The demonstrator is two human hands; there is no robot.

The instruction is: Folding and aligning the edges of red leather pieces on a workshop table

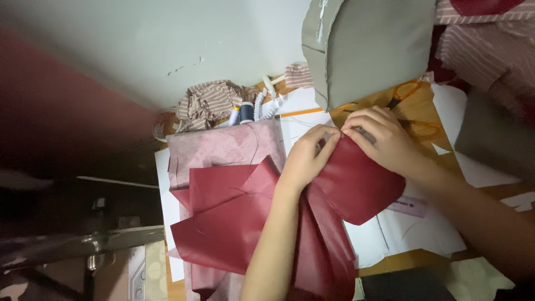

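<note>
Both hands meet at the upper edge of a dark red fabric piece (356,184), which lies folded on the worktop (412,259) over white paper sheets (390,234). The left hand (306,159) has its grip closed, fingers pinching the fabric edge; the right hand (382,139) is likewise pinched shut on the same edge, fingertips touching those of the left.

Risks, as judged: the cloth looks thin and slippery — a loosened pinch would probably let the fold spring open or slide off line. More red fabric (223,217) fans out below and to the left of the left grip, partly over a pink patterned cloth (223,147); a pull at the edge could drag these layers out of place.

Clearances: just above the grips stands a grey-green machine body (368,44), leaving little room upward. Orange-handled scissors (409,106) lie just beyond the right grip — a snag hazard for hand or cloth. Thread spools (242,113) and a striped cloth bundle (209,103) sit up and left, well apart. Open room lies mainly toward the person.
</note>
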